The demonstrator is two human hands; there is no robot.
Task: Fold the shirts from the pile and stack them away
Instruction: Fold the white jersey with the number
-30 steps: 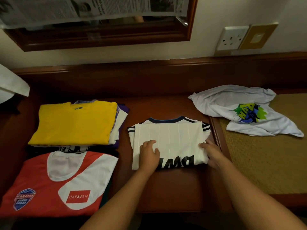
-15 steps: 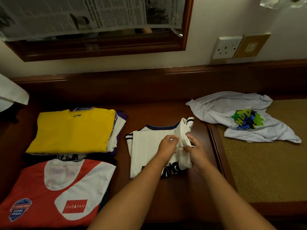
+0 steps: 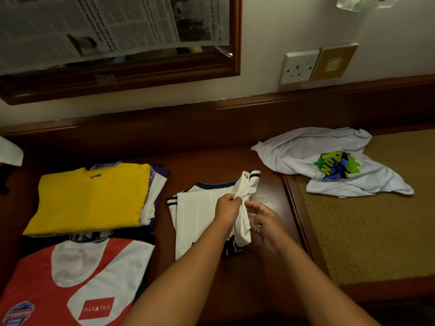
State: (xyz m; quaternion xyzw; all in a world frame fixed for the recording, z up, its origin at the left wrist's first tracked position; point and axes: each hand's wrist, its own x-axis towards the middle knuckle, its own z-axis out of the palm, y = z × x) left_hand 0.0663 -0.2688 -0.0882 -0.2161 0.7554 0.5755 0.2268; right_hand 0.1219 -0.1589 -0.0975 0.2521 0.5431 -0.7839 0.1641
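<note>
Head view, items as I log them from my station.

1. White jersey (image 3: 197,215): lies half folded at the middle of the worktop (image 3: 270,274), dark collar toward the wall, striped sleeve cuff on its left edge. Its right side is lifted off the surface and bunched into a narrow upright band.

2. Left hand (image 3: 227,207): I see its fingers curled round the bunched band near the top, pinching the cloth. The forearm crosses over the lower part of the jersey.

3. Right hand (image 3: 264,220): just beside the band on its right. The fingers are loosely spread and partly bent, the fingertips at the cloth; I cannot tell whether they grip it.

4. Yellow shirt (image 3: 91,196): folded, on top of a stack at the left of the worktop, with white and purple edges showing beneath it.

5. Red and white shirt (image 3: 70,285): folded, nearest me at the lower left, tops a second stack; a red label reads HARAPAN.

6. White printed shirt (image 3: 329,161): unfolded and crumpled at the right, partly on the wood and partly on a woven mat (image 3: 376,231), green and blue print facing up.

7. Wall behind: a wood-framed mirror (image 3: 235,43) covered with newspaper (image 3: 106,24), and a wall socket (image 3: 299,67) to its right.
</note>
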